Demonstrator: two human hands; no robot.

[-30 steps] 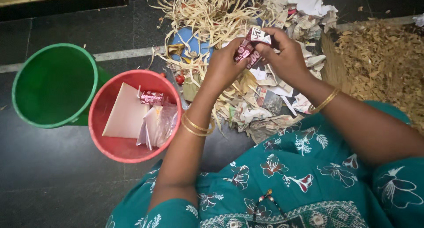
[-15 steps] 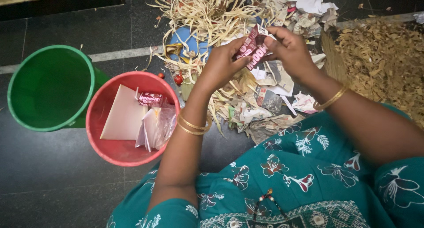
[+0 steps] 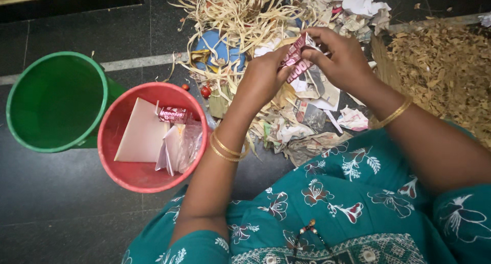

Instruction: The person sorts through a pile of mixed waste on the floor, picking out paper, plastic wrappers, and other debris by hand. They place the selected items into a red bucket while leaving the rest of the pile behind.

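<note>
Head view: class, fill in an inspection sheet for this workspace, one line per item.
Surface: dark stone floor with a pale strip.
Job's things: small pink wrapper, held over the waste heap.
Clutter: heap of straw strips, crumpled paper scraps; dry husk pile on the right.
Hands: left hand and right hand both pinch the wrapper.
Containers: red bucket holds card, plastic and a similar wrapper; green bucket beside it.
Cables: nothing seen.
Surroundings: teal flowered garment below.
</note>
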